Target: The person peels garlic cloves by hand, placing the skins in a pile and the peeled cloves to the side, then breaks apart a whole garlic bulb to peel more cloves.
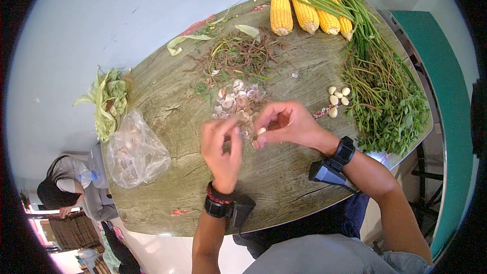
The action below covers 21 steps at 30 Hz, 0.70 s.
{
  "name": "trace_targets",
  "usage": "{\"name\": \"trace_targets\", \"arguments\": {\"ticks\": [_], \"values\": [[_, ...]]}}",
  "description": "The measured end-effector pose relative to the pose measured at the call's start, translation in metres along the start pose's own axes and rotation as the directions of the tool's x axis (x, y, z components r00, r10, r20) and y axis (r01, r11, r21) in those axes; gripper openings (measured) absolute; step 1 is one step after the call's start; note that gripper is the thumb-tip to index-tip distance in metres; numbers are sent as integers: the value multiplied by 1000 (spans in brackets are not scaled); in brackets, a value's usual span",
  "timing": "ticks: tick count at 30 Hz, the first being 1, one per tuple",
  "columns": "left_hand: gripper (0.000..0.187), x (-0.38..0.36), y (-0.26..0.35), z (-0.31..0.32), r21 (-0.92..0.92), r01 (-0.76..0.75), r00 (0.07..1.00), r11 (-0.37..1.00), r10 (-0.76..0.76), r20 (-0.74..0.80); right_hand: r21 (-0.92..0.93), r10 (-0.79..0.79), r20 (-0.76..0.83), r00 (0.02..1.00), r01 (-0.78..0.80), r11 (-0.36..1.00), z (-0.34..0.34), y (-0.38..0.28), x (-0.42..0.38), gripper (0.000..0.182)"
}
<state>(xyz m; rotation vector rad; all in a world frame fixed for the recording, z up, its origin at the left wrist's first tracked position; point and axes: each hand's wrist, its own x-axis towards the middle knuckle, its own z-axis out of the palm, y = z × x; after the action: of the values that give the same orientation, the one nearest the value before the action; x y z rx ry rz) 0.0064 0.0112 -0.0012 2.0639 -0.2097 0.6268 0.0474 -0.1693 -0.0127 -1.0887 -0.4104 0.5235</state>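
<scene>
Pinching a garlic clove (261,131) above the table (284,172), the right hand (289,124) has its fingertips clamped on it — small, light, firm, papery-skinned. The left hand (221,147) curls just beside, its fingers together; whether they grip anything I cannot tell.

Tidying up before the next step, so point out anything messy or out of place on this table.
Garlic skins lie loose in a heap just beyond the hands, next to a scatter of trimmed stems. Corn husks hang off the table's left edge. The peeled cloves, corn cobs and greens lie orderly.
</scene>
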Motion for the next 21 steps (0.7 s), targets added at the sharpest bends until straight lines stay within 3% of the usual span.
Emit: {"name": "trace_targets", "arguments": {"ticks": [2,5,8,11,14,21], "values": [[28,0,3,-4,-9,-117,990,993,117,83,12,-15,-7,1000,15,1000,0,-2,0,20],[31,-1,7,-3,-107,-98,985,989,112,131,-222,-29,-64,998,14,975,2,-2,-1,22],[31,-2,8,-4,-125,-52,987,991,70,145,-248,-59,-115,992,29,968,10,-9,-2,20],[29,-4,3,-2,-68,-135,973,988,145,178,-333,-93,-153,984,37,942,9,-5,-2,18],[25,1,7,-2,-23,-214,959,977,215,184,-493,-119,-122,985,44,869,6,-4,-2,27],[14,-2,10,0,-92,-59,982,994,74,173,-531,-240,-94,966,155,833,5,-1,-1,18]]}}
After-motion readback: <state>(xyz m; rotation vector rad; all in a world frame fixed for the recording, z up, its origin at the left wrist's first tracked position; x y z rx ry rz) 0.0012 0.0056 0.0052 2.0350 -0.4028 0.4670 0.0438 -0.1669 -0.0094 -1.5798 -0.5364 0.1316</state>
